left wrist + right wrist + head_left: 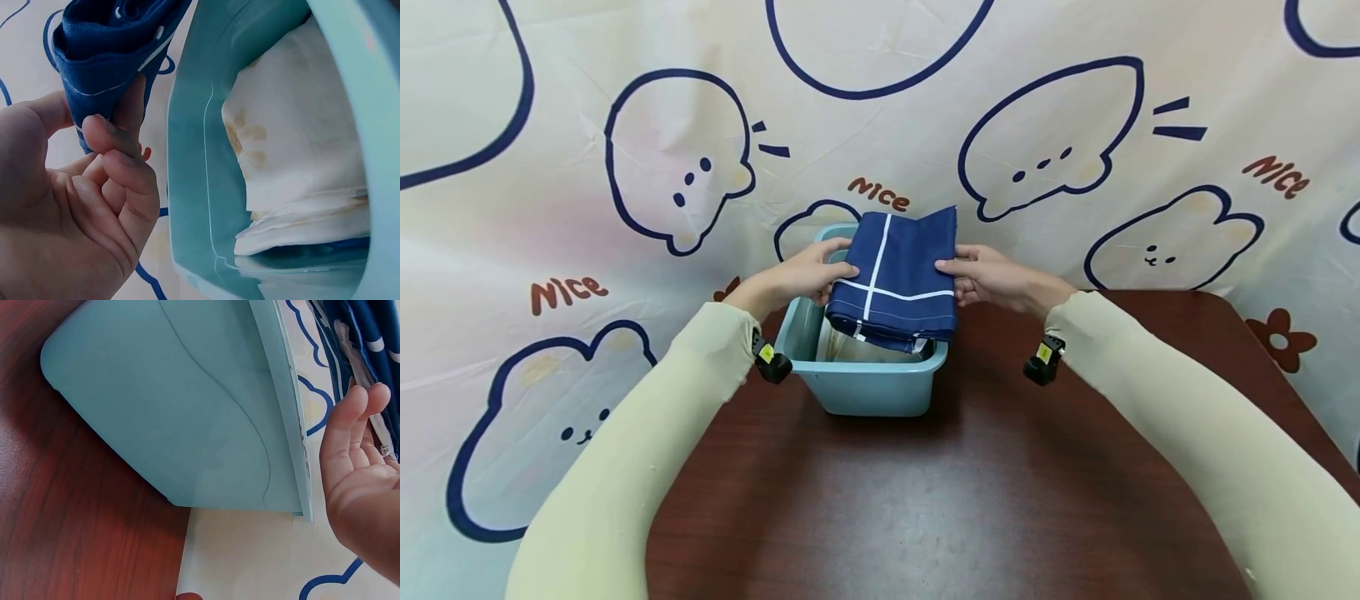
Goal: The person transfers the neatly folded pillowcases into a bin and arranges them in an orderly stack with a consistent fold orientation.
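Observation:
Both hands hold a folded navy cloth (898,271) with white stripes above a light blue plastic bin (868,392). The left hand (808,271) pinches its left edge, thumb on top and fingers beneath. On the opposite edge, the right hand (988,275) grips it the same way. In the left wrist view, layered folds of the cloth (119,56) show between thumb and fingers. Inside the bin lies a folded white cloth (300,125) with brownish patches, partly covered by the navy one in the head view. A white strip, perhaps a zipper, runs along the navy folds in the right wrist view.
The bin stands on a dark reddish-brown table (1000,483) near its back edge. Behind the table hangs a pale backdrop (880,133) printed with blue cartoon outlines and the word "Nice". Small black cameras (771,362) are strapped to both wrists.

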A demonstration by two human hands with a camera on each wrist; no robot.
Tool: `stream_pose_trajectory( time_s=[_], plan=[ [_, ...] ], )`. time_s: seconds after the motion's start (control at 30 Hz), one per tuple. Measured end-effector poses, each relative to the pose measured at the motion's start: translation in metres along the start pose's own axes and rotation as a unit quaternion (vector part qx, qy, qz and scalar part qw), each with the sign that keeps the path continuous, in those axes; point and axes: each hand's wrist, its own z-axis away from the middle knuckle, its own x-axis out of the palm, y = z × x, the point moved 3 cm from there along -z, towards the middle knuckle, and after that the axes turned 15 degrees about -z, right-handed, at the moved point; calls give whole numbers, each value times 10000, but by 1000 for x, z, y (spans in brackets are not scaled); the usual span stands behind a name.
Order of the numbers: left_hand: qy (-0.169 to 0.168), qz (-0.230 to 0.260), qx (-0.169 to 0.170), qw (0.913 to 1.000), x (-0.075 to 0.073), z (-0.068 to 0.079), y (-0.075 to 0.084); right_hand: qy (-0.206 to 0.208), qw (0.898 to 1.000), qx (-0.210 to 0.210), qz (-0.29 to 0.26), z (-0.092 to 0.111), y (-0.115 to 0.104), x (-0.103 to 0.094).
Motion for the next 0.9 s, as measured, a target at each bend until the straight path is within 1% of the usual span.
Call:
stream_pose_trajectory(
  time_s=[0.13, 0.33, 0.57, 0.73, 0.9],
  plan=[
    [70, -72, -84, 9999, -4, -2, -4, -38, 10000, 0, -29, -4, -1, 2],
    [112, -106, -144, 9998, -8, -2, -8, 19, 10000, 26, -63, -9, -4, 6],
    [114, -102, -107, 9998, -10, -3, -13, 118, 9999, 108, -9, -13, -3, 10],
    [185, -41, -163, 9997, -11, -4, -17, 197, 9997, 120, -15, -17, -1, 13],
    [263, -116, -236, 9993, -14, -4, -23, 192, 9996, 199, 0, -21, -1, 17]
  ],
)
